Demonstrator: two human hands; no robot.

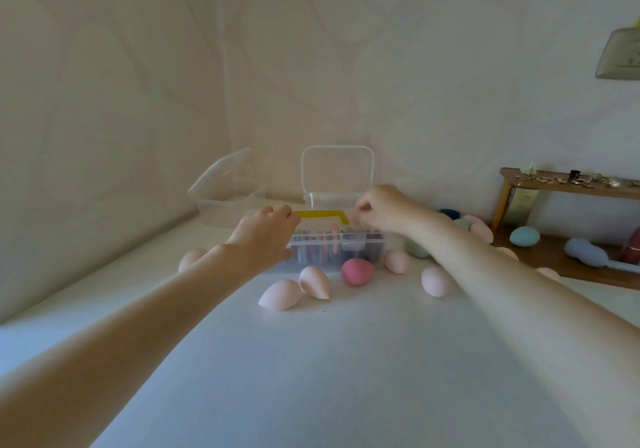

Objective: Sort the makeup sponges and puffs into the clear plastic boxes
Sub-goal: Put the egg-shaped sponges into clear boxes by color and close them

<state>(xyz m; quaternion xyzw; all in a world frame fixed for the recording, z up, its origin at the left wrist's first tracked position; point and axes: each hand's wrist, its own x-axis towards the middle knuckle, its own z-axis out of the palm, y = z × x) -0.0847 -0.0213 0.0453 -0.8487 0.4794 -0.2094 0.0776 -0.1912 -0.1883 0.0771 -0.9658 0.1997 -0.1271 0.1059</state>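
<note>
Both your hands are at the clear plastic box with the yellow handle (323,236).
Left hand (266,233) fingers grip its left end; right hand (381,207) fingers curl above its rim, what they pinch unclear; dark pink egg-shaped sponge (357,271) lies just nearer you.

Pale sponges (280,294) before filled clear box (337,248).

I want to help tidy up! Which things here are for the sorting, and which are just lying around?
For the sorting:
- pink sponges
- dark pink sponge
- box with the yellow handle
- two open clear boxes

Just lying around:
- wooden shelf with small bits on it
- grey thing on the wall
</note>
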